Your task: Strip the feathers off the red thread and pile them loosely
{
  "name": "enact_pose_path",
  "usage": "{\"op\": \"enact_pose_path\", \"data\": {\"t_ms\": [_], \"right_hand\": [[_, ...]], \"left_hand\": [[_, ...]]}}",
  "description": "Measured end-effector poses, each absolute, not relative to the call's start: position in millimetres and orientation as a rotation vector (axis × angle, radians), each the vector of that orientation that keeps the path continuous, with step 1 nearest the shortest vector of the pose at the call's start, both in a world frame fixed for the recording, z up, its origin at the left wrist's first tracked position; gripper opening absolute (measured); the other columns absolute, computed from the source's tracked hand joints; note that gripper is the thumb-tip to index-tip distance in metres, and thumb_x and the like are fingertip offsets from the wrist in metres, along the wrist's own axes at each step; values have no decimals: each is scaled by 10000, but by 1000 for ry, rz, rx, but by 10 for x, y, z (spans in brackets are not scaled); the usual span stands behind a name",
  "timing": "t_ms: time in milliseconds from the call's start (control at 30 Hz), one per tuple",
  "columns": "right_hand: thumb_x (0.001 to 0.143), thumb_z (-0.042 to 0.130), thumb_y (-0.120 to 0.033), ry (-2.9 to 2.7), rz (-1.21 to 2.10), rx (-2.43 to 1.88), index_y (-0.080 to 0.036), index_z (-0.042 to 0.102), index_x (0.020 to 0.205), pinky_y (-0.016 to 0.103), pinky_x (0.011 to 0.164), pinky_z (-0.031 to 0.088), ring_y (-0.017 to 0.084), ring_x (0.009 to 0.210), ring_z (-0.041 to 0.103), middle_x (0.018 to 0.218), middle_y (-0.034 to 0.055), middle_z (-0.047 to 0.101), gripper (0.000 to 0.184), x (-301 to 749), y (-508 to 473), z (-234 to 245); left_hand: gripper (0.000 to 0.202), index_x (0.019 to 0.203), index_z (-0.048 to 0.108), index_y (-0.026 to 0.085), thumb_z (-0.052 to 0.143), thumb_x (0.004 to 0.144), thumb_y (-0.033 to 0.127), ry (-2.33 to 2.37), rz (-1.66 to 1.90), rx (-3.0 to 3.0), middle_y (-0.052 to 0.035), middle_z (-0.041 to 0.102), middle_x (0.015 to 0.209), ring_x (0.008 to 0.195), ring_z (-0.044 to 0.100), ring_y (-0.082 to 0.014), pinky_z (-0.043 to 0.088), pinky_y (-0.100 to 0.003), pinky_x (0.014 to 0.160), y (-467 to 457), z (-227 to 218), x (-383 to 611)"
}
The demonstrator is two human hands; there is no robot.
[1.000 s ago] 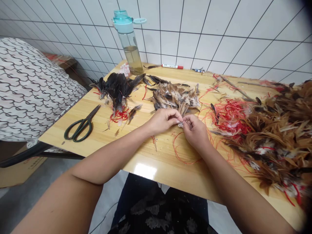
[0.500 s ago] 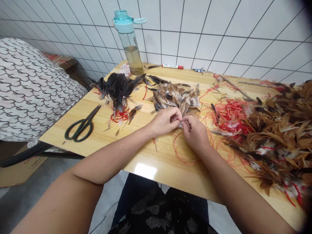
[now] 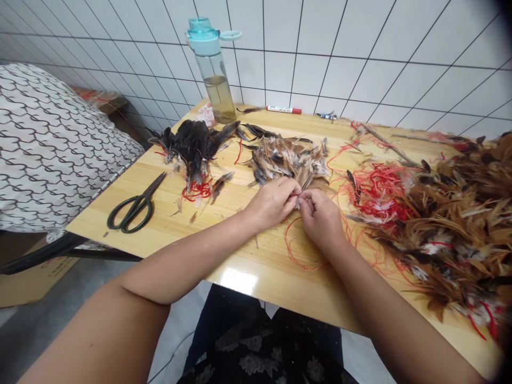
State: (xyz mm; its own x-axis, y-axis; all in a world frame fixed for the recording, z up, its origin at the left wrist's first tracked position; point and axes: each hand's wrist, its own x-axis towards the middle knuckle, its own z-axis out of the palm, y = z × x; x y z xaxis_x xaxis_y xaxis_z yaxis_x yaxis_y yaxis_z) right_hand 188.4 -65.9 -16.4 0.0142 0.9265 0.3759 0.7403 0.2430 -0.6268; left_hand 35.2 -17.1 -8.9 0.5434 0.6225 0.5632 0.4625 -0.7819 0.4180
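Both my hands meet near the middle of the table, fingertips pinched close together. My left hand (image 3: 276, 200) is closed on a small bunch of feathers (image 3: 305, 179), whose brown tips fan out away from me. Pressed against the pale quill ends of that bunch, my right hand (image 3: 322, 216) is closed too. A loop of thin red string (image 3: 288, 246) lies below the hands and seems to lead up to them; the fingers cover where it ends. Just beyond lies a loose pile of brown and white feathers (image 3: 280, 157).
Black-handled scissors (image 3: 136, 208) and a black feather pile (image 3: 194, 146) lie on the left. A water bottle (image 3: 218, 88) and a red-capped marker (image 3: 283, 110) stand and lie near the wall. Tangled red string (image 3: 384, 194) and a big brown feather heap (image 3: 460, 213) cover the right.
My left hand has rolled over slightly and its fingers have closed in against the bunch. My right hand has hardly moved.
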Motion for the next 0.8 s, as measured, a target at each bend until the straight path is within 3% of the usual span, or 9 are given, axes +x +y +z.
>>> {"op": "enact_pose_path", "data": {"t_ms": [467, 800], "right_hand": [[782, 588, -346, -1407, 847, -1395, -181, 665, 799, 275, 616, 451, 140, 628, 560, 733, 28, 681, 183, 1956, -573, -194], [803, 573, -278, -1498, 647, -1451, -184, 707, 843, 306, 676, 466, 160, 667, 577, 780, 45, 693, 168, 1994, -559, -217]], "left_hand": [[60, 828, 587, 164, 538, 861, 150, 848, 1055, 2426, 1, 624, 756, 694, 557, -102, 423, -219, 670, -135, -40, 325], [88, 831, 626, 157, 543, 859, 154, 820, 966, 2274, 12, 634, 751, 670, 543, -79, 400, -188, 640, -123, -2, 322]]}}
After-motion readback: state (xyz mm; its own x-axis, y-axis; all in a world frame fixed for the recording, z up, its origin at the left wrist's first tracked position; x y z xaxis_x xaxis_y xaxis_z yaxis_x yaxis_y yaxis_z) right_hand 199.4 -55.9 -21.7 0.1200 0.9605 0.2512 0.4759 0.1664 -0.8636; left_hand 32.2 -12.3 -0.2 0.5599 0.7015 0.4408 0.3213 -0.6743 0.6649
